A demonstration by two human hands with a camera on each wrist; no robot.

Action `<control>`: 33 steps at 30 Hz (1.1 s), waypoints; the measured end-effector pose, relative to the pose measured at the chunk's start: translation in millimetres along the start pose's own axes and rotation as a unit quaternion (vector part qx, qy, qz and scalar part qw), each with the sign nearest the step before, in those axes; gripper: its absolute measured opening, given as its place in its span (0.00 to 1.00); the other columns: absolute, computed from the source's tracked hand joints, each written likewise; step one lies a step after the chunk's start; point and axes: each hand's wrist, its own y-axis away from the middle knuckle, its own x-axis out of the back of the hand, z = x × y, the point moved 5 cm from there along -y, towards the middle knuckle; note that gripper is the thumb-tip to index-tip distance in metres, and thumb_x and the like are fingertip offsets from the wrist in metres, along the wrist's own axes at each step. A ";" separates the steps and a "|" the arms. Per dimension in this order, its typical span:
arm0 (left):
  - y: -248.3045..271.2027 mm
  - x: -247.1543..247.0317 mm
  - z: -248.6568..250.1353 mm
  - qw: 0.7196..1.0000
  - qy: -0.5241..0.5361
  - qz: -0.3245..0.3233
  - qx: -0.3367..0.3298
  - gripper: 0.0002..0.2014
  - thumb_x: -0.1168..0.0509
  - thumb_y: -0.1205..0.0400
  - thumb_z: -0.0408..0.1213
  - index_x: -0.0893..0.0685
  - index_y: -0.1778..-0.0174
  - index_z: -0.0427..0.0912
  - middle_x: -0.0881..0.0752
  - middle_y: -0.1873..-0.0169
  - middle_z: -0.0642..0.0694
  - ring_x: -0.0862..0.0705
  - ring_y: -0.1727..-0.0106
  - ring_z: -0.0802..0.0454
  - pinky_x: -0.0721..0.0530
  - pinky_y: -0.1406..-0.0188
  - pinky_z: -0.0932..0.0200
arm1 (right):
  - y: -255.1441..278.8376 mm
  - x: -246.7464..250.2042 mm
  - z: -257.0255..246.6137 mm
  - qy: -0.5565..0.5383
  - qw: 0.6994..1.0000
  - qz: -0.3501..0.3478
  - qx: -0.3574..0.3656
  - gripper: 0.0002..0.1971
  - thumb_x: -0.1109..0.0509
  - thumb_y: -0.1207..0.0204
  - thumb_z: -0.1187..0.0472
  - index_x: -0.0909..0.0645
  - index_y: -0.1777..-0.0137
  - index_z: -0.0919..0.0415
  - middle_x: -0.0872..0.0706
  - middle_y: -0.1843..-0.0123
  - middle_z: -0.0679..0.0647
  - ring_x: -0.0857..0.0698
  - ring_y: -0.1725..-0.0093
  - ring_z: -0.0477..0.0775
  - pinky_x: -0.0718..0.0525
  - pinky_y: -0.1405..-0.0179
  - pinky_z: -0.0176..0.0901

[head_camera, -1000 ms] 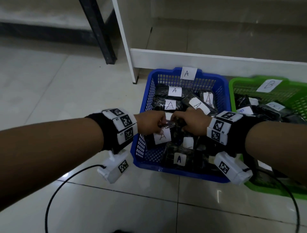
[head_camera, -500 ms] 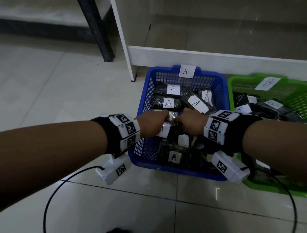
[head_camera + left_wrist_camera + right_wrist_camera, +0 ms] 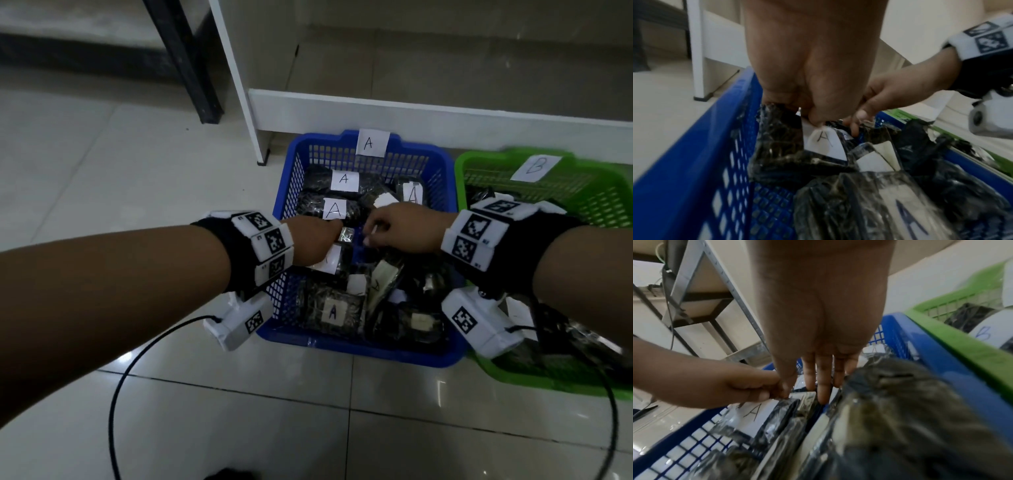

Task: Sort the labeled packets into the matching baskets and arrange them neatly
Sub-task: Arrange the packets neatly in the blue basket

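A blue basket (image 3: 359,349) tagged A holds several dark packets with white A labels. My left hand (image 3: 315,240) pinches the top edge of one A packet (image 3: 330,262) near the basket's left wall; the left wrist view shows my left hand (image 3: 813,118) on the packet (image 3: 824,142), which hangs label forward. My right hand (image 3: 387,229) hovers a little to the right. In the right wrist view its fingers (image 3: 822,386) point straight down between packets and hold nothing. The green basket (image 3: 548,387) tagged B sits to the right.
A white shelf base (image 3: 411,113) runs just behind both baskets, with a black leg (image 3: 191,68) to the left. A black cable (image 3: 116,394) loops over the tiled floor in front. Dark packets, one labelled B (image 3: 986,334), lie in the green basket.
The hands, close together on the A packet before, have come apart. The right hand has drawn back to the right, while the left hand keeps its pinch on the packet.
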 end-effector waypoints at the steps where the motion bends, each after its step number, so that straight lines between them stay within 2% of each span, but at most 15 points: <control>1: -1.2 -0.6 -1.1 1.000 0.016 -0.008 0.000 0.16 0.44 0.17 0.29 0.32 0.33 0.33 0.19 0.47 0.34 0.20 0.49 0.39 0.29 0.59 0.56 | 2.2 -3.2 1.8 0.008 1.000 -0.015 -0.003 0.14 0.31 0.24 0.48 0.16 0.45 0.55 0.14 0.45 0.51 0.18 0.49 0.49 0.20 0.48 0.42; 3: -2.1 -0.4 -6.2 0.999 0.047 -0.012 -0.001 0.15 0.46 0.17 0.27 0.30 0.34 0.34 0.18 0.47 0.34 0.22 0.53 0.41 0.30 0.60 0.57 | 5.8 -13.5 1.1 0.026 0.999 -0.025 -0.001 0.16 0.29 0.27 0.43 0.15 0.48 0.53 0.12 0.47 0.51 0.17 0.47 0.51 0.18 0.43 0.48; 6: -2.9 9.5 -15.3 0.996 0.083 0.016 0.002 0.14 0.47 0.16 0.27 0.27 0.35 0.36 0.19 0.47 0.38 0.25 0.55 0.49 0.30 0.64 0.60 | 9.2 -31.2 -4.7 0.087 0.996 -0.025 0.005 0.20 0.28 0.28 0.42 0.20 0.39 0.49 0.13 0.44 0.48 0.22 0.38 0.54 0.25 0.37 0.51; 8: -5.0 21.9 -19.8 0.992 0.103 0.071 0.007 0.13 0.46 0.15 0.28 0.26 0.35 0.38 0.18 0.47 0.40 0.25 0.57 0.51 0.31 0.70 0.66 | 8.6 -36.4 -7.1 0.097 0.995 -0.016 -0.003 0.22 0.27 0.28 0.46 0.23 0.35 0.48 0.14 0.43 0.46 0.26 0.35 0.53 0.31 0.37 0.51; 10: -8.3 31.1 -22.0 0.988 0.108 0.113 0.010 0.12 0.46 0.14 0.31 0.26 0.35 0.39 0.18 0.46 0.41 0.25 0.57 0.51 0.30 0.69 0.63 | 7.4 -35.2 -6.9 0.048 0.999 -0.014 -0.011 0.22 0.25 0.30 0.50 0.23 0.37 0.48 0.14 0.46 0.46 0.23 0.39 0.51 0.27 0.38 0.50; 12: -11.2 32.2 -18.9 0.989 0.087 0.121 0.003 0.12 0.44 0.14 0.34 0.24 0.35 0.41 0.18 0.44 0.41 0.22 0.52 0.49 0.26 0.57 0.58 | 8.9 -27.7 -8.6 -0.040 0.999 -0.021 -0.011 0.21 0.22 0.32 0.56 0.21 0.39 0.52 0.16 0.50 0.48 0.19 0.46 0.50 0.20 0.45 0.46; 14: -14.1 28.8 -14.2 0.991 0.007 0.131 0.004 0.14 0.41 0.15 0.39 0.23 0.34 0.47 0.19 0.41 0.42 0.21 0.42 0.45 0.22 0.44 0.51 | 11.8 -15.7 -9.3 -0.098 0.995 -0.021 -0.011 0.20 0.24 0.31 0.61 0.22 0.39 0.52 0.21 0.53 0.47 0.20 0.56 0.48 0.21 0.58 0.40; 16: -15.5 23.9 -7.6 0.983 -0.117 0.140 0.019 0.18 0.39 0.17 0.44 0.25 0.31 0.52 0.22 0.37 0.43 0.24 0.34 0.42 0.25 0.38 0.46 | 14.3 -2.3 -5.1 -0.139 0.990 0.003 -0.021 0.19 0.28 0.29 0.63 0.23 0.39 0.50 0.22 0.54 0.47 0.23 0.63 0.45 0.24 0.67 0.37; 18: -18.8 16.6 -2.7 0.981 -0.146 0.129 0.007 0.21 0.39 0.17 0.47 0.28 0.28 0.51 0.24 0.36 0.43 0.26 0.33 0.42 0.24 0.40 0.45 | 16.6 10.2 3.1 -0.201 0.978 0.044 -0.036 0.17 0.31 0.27 0.66 0.21 0.40 0.50 0.21 0.58 0.48 0.23 0.67 0.47 0.23 0.69 0.39; 19: -19.4 14.1 -1.9 0.984 -0.134 0.119 -0.004 0.21 0.39 0.17 0.47 0.29 0.27 0.49 0.24 0.35 0.42 0.27 0.33 0.42 0.22 0.40 0.45 | 18.1 15.5 7.5 -0.230 0.970 0.064 -0.043 0.16 0.32 0.27 0.68 0.20 0.41 0.52 0.20 0.59 0.50 0.22 0.68 0.50 0.20 0.67 0.43; 21: -19.2 12.4 -4.5 0.990 -0.100 0.102 -0.014 0.22 0.38 0.17 0.47 0.28 0.27 0.47 0.24 0.35 0.42 0.27 0.33 0.41 0.23 0.38 0.46 | 21.0 23.7 16.7 -0.264 0.959 0.092 -0.052 0.13 0.34 0.25 0.69 0.18 0.44 0.56 0.18 0.57 0.53 0.20 0.63 0.53 0.16 0.59 0.49; 23: -17.4 14.1 -9.6 0.992 -0.093 0.089 -0.011 0.23 0.37 0.18 0.49 0.27 0.28 0.47 0.23 0.36 0.42 0.26 0.35 0.41 0.24 0.39 0.48 | 21.7 29.0 25.3 -0.282 0.951 0.108 -0.059 0.10 0.35 0.24 0.69 0.19 0.46 0.57 0.18 0.53 0.55 0.18 0.58 0.54 0.15 0.55 0.50; 26: -13.9 14.0 -16.2 0.992 -0.085 0.091 0.003 0.22 0.37 0.19 0.52 0.26 0.32 0.44 0.23 0.39 0.41 0.25 0.36 0.42 0.24 0.43 0.48 | 19.9 34.8 36.1 -0.298 0.943 0.131 -0.073 0.09 0.35 0.25 0.68 0.19 0.48 0.57 0.15 0.48 0.58 0.17 0.56 0.56 0.16 0.60 0.48; 30: -10.3 -1.4 -19.0 0.992 -0.067 0.101 0.035 0.24 0.41 0.17 0.52 0.30 0.30 0.42 0.28 0.35 0.39 0.30 0.33 0.40 0.23 0.39 0.45 | 19.2 37.0 41.9 -0.286 0.944 0.145 -0.082 0.11 0.35 0.25 0.69 0.19 0.46 0.59 0.14 0.47 0.58 0.17 0.64 0.51 0.19 0.67 0.42; 33: -11.2 -5.3 -18.5 0.994 -0.039 0.090 0.056 0.24 0.40 0.17 0.51 0.32 0.31 0.40 0.27 0.34 0.37 0.27 0.33 0.38 0.24 0.39 0.46 | 18.8 34.0 42.3 -0.268 0.949 0.146 -0.079 0.10 0.34 0.25 0.69 0.19 0.46 0.59 0.14 0.46 0.58 0.17 0.66 0.49 0.18 0.67 0.42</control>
